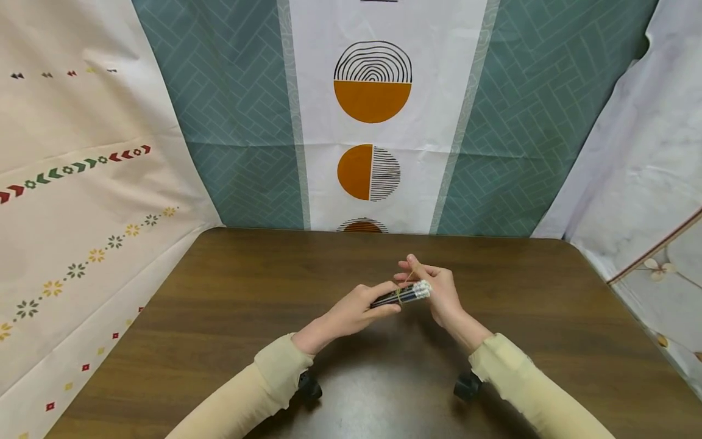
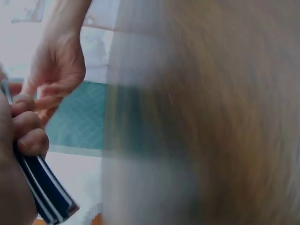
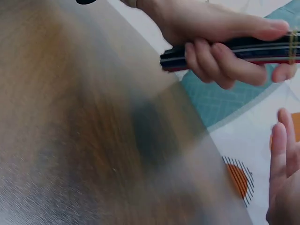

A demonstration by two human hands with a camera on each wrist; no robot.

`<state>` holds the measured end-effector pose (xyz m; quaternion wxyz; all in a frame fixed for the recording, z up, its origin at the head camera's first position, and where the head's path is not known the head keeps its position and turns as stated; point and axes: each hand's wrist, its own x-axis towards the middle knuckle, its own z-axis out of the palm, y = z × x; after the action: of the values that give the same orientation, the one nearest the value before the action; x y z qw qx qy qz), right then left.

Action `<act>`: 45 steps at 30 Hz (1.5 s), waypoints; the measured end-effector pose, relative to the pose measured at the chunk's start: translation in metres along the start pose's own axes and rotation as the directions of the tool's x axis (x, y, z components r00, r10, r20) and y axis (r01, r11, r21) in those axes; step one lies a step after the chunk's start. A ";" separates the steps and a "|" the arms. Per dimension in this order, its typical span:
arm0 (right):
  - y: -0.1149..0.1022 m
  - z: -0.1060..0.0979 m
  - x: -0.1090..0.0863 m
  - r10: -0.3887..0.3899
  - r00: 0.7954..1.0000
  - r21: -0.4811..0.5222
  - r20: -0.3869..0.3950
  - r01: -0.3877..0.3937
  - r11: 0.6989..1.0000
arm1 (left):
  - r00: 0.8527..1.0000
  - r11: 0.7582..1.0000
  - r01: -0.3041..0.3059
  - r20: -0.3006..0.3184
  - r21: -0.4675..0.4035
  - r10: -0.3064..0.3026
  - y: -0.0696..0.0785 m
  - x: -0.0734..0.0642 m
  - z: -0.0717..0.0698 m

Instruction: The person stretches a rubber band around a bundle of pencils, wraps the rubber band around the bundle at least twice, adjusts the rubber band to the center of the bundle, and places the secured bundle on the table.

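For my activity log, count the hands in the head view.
2: the left hand, gripping the bundle of dark sticks, and the right hand, by the bundle's white ends. No other hand shows in that view.

Long sleeves of plain, pale cream-yellow cloth were worn on both arms by the person. In the head view, the left sleeve [image 1: 233, 399] was finished by a wide cuff [image 1: 282, 366], and the right sleeve [image 1: 540, 384] was ended by a similar cuff [image 1: 498, 353]. Both cuffs were softly creased, with slightly uneven edges. By the left cuff, a small, rounded black device [image 1: 310, 387] was partly covered by the fabric; a second black device [image 1: 467, 386] was placed beside the right cuff. Beyond the cloth, the left hand [image 1: 359, 311] and the right hand [image 1: 443, 291] were left bare.
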<state>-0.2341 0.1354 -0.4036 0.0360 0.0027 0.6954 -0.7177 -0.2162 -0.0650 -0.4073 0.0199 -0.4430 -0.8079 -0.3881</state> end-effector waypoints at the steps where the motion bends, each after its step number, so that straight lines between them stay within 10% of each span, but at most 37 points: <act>1: 0.000 0.001 -0.001 -0.020 1.000 0.040 -0.016 0.021 0.999 | 0.998 0.993 0.053 -0.022 -0.105 -0.055 -0.002 0.000 0.001; 6: 0.001 0.005 -0.006 -0.154 0.985 0.128 -0.079 0.163 0.978 | 0.967 0.833 0.185 -0.053 -0.522 -0.248 -0.010 0.001 0.006; 11: 0.003 0.005 -0.011 -0.343 0.939 0.048 -0.005 0.343 0.938 | 0.950 0.748 0.230 -0.022 -0.623 -0.311 -0.015 0.003 0.006; 21: -0.005 -0.006 -0.012 -0.541 0.809 -0.184 0.229 0.582 0.792 | 0.939 0.853 0.332 0.051 -0.403 -0.341 -0.020 0.005 -0.004; 29: -0.002 -0.011 -0.013 -0.581 0.737 -0.312 0.346 0.674 0.669 | 0.964 0.962 0.260 0.076 -0.089 -0.253 -0.022 0.004 -0.013; 37: 0.009 -0.009 -0.014 -0.657 0.663 -0.429 0.359 0.742 0.515 | 0.958 0.960 0.210 0.156 0.186 -0.240 -0.018 0.005 -0.014; 45: 0.013 -0.010 -0.014 -0.654 0.666 -0.452 0.358 0.737 0.503 | 0.956 0.955 0.186 0.181 0.230 -0.230 -0.017 0.004 -0.015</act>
<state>-0.2196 0.1454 -0.4165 -0.2083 -0.3385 0.8105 -0.4302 -0.2360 -0.0773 -0.4055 -0.0579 -0.3882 -0.8844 -0.2524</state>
